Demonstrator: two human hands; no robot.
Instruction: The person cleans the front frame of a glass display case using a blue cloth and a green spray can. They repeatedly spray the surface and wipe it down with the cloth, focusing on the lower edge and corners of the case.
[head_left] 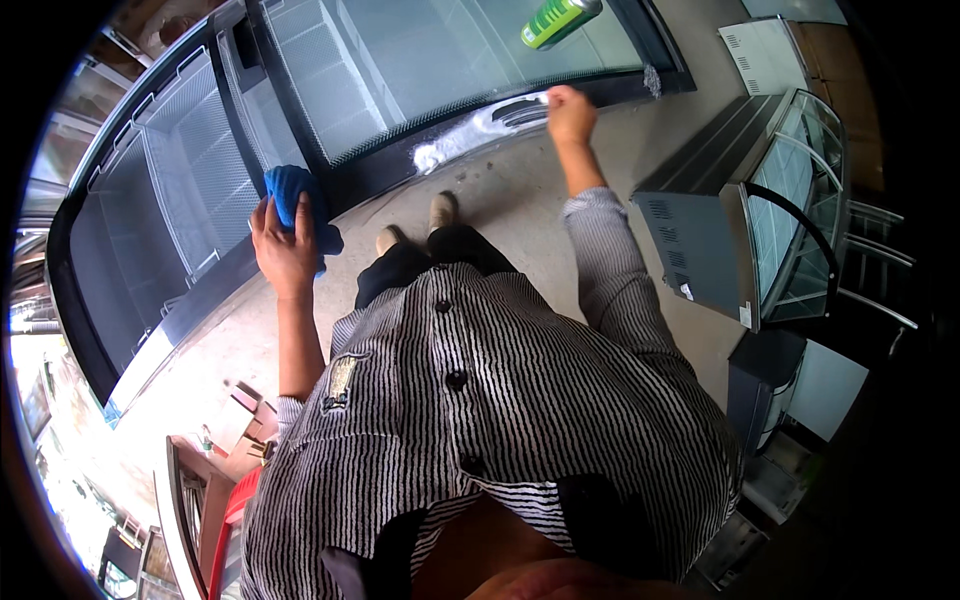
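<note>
My left hand (284,245) is closed around a bunched blue cloth (290,190) at the front edge of a long chest freezer (375,185) with a black frame. White foam (460,140) lies smeared along that frame, with dark streaks through it toward the right. At the right end of the foam my right hand (571,115) is closed, fingers pinched together. Something pale shows at its fingertips, too small to name. A green spray can (558,22) lies on its side on the freezer's glass lid (420,60), beyond my right hand.
Wire baskets (200,165) sit inside the freezer's left part. On the right stands a grey display case (700,235) with curved glass. Cartons (835,70) are behind it. A red plastic object (235,510) and a small box (232,422) are at lower left.
</note>
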